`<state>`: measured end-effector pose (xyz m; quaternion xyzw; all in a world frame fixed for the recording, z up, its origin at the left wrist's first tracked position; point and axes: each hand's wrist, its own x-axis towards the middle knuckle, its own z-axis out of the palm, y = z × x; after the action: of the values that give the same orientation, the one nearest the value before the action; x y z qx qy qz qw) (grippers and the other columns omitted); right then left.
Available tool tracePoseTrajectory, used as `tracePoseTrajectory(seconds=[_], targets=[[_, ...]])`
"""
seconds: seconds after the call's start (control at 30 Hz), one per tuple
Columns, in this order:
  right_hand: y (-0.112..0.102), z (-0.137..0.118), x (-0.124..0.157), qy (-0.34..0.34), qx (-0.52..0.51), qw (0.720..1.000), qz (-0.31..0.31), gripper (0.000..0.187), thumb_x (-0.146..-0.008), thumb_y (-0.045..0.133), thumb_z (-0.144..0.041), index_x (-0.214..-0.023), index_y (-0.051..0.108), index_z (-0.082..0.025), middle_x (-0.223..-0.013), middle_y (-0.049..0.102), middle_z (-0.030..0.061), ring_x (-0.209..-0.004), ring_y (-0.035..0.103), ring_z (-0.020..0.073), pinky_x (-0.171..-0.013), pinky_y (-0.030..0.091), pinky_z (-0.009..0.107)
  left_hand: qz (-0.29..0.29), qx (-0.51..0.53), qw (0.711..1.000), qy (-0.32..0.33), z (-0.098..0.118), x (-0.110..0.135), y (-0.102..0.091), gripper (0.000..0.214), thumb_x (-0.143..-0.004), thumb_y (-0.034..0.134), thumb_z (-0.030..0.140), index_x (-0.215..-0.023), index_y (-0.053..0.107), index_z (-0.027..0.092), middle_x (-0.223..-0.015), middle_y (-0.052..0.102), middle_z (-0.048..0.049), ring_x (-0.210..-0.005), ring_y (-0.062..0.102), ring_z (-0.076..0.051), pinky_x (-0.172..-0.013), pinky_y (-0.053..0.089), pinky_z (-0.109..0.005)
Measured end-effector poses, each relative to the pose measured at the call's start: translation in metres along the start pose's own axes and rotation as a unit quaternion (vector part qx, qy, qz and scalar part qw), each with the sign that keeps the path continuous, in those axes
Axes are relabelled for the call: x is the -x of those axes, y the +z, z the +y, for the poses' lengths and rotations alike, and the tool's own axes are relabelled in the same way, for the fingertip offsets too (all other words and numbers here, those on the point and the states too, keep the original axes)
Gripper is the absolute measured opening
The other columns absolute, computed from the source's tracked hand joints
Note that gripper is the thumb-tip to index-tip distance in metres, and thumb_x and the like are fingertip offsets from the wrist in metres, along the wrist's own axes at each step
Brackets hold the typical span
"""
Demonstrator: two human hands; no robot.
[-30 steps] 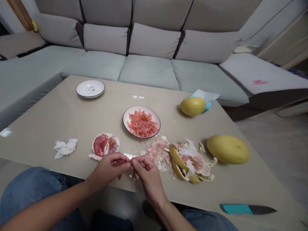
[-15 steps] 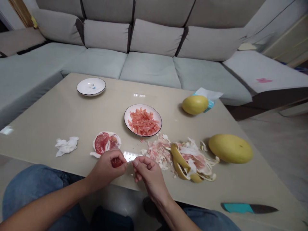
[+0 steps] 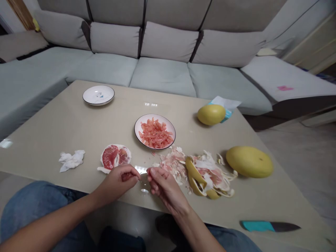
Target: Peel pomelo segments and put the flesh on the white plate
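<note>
My left hand (image 3: pixel 119 180) is closed around a small red pomelo segment (image 3: pixel 126 176) at the near edge of the beige table (image 3: pixel 65 129). Just to its right, my right hand (image 3: pixel 162 185) has its fingers curled and pinched; whether they hold a bit of skin I cannot make out. A partly peeled pomelo (image 3: pixel 114 157) lies just beyond my left hand. The plate of pink pomelo flesh (image 3: pixel 154 132) stands further back, in the middle. A heap of peel and pith (image 3: pixel 199 171) lies to the right of my right hand.
Two whole yellow pomelos (image 3: pixel 249 162) (image 3: pixel 211 114) lie at the right, the far one beside a tissue pack (image 3: pixel 225 105). An empty white plate (image 3: pixel 98 95) stands at the back left, a crumpled tissue (image 3: pixel 71 160) at the left. A teal-handled knife (image 3: pixel 270 226) lies front right. A grey sofa (image 3: pixel 162 52) surrounds the table.
My hands, touching a second ago, have drawn a little apart. My right hand has moved slightly right and its fingers have loosened toward the peel heap.
</note>
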<state>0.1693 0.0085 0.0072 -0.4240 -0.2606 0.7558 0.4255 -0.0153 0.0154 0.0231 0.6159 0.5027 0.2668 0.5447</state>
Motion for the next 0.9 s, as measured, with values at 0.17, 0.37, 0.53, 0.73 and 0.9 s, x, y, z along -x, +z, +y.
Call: tracePoseTrajectory(seconds=[0.17, 0.37, 0.53, 0.73, 0.9], targets=[[-0.018, -0.03, -0.024, -0.158, 0.203, 0.961, 0.105, 0.032, -0.07, 0.077, -0.044, -0.085, 0.069, -0.017, -0.072, 0.065, 0.0007, -0.054, 0.054, 0.0103, -0.053, 0.047, 0.024, -0.008, -0.007, 1.0, 0.012, -0.005, 0.0, 0.005, 0.016, -0.08, 0.062, 0.03, -0.071, 0.064, 0.017, -0.069, 0.059, -0.0004, -0.066, 0.051, -0.014, -0.059, 0.038, -0.023], [-0.02, -0.048, -0.03, -0.254, 0.416, 0.869, 0.081, 0.016, -0.081, 0.065, -0.036, -0.086, 0.069, -0.021, -0.073, 0.067, 0.0015, -0.063, 0.058, 0.0164, -0.059, 0.045, 0.028, 0.012, 0.042, 0.999, -0.004, -0.006, -0.003, 0.003, 0.016, -0.083, 0.059, 0.032, -0.076, 0.062, 0.018, -0.073, 0.061, -0.001, -0.071, 0.055, -0.016, -0.064, 0.042, -0.023], [-0.024, -0.064, -0.047, -0.325, 0.57, 0.746, 0.113, 0.016, -0.086, 0.055, -0.026, -0.094, 0.068, -0.021, -0.088, 0.069, 0.0043, -0.073, 0.061, 0.0183, -0.069, 0.047, 0.03, -0.01, 0.119, 0.991, -0.053, -0.003, -0.002, 0.006, 0.022, -0.084, 0.059, 0.039, -0.085, 0.063, 0.017, -0.071, 0.057, 0.001, -0.062, 0.052, -0.012, -0.058, 0.042, -0.023], [-0.046, -0.088, -0.084, -0.346, 0.634, 0.679, 0.132, 0.031, -0.083, 0.049, -0.013, -0.106, 0.069, -0.017, -0.108, 0.067, 0.0124, -0.094, 0.063, 0.0237, -0.085, 0.047, 0.036, -0.068, 0.365, 0.913, -0.17, 0.003, 0.004, 0.005, 0.029, -0.079, 0.07, 0.032, -0.101, 0.06, 0.018, -0.098, 0.061, -0.0054, -0.097, 0.064, -0.02, -0.09, 0.05, -0.037], [-0.041, -0.086, -0.066, -0.374, 0.606, 0.685, 0.158, 0.028, -0.087, 0.049, -0.019, -0.106, 0.068, -0.017, -0.101, 0.069, 0.0114, -0.089, 0.063, 0.0236, -0.082, 0.047, 0.036, -0.063, 0.395, 0.902, -0.163, -0.002, 0.004, 0.003, 0.035, -0.072, 0.078, 0.024, -0.102, 0.061, 0.019, -0.111, 0.062, -0.0075, -0.109, 0.062, -0.023, -0.1, 0.045, -0.037]])
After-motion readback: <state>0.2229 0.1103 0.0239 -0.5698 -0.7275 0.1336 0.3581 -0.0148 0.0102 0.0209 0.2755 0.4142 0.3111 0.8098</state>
